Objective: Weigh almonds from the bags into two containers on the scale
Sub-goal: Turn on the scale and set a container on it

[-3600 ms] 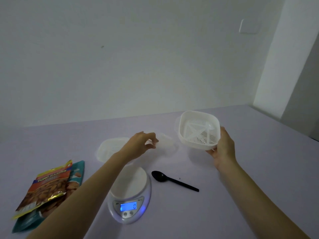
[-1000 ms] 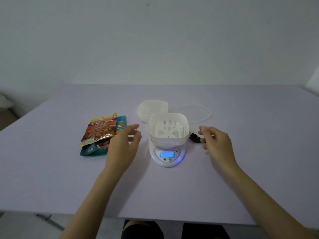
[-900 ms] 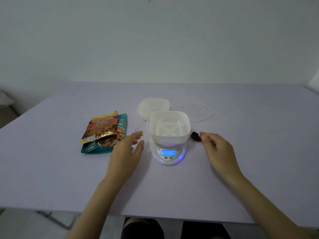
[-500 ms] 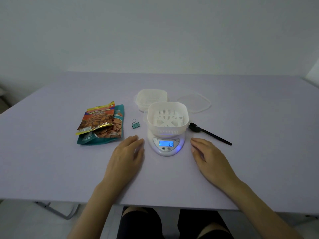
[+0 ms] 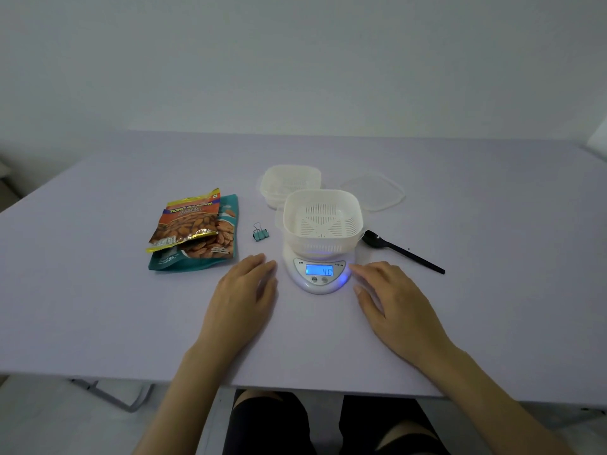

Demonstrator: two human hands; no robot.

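Note:
A white slotted container [image 5: 323, 221] stands on the white scale [image 5: 320, 274], whose blue display is lit. Behind it sits a second, translucent container [image 5: 290, 183], with a clear lid [image 5: 372, 193] to its right. Two almond bags lie stacked at the left: an orange bag [image 5: 185, 224] on top of a teal bag [image 5: 210, 247]. My left hand [image 5: 244, 298] lies flat on the table just left of the scale. My right hand [image 5: 394, 300] lies flat just right of it. Both hold nothing.
A black plastic spoon [image 5: 400, 251] lies right of the scale. A small teal binder clip [image 5: 260, 234] lies between the bags and the scale. The table's front edge [image 5: 295, 387] runs just below my wrists, with my knees under it.
Both hands have drawn back from beside the container and settled flat on the table at either side of the scale. The display reading has changed. The view shifted slightly.

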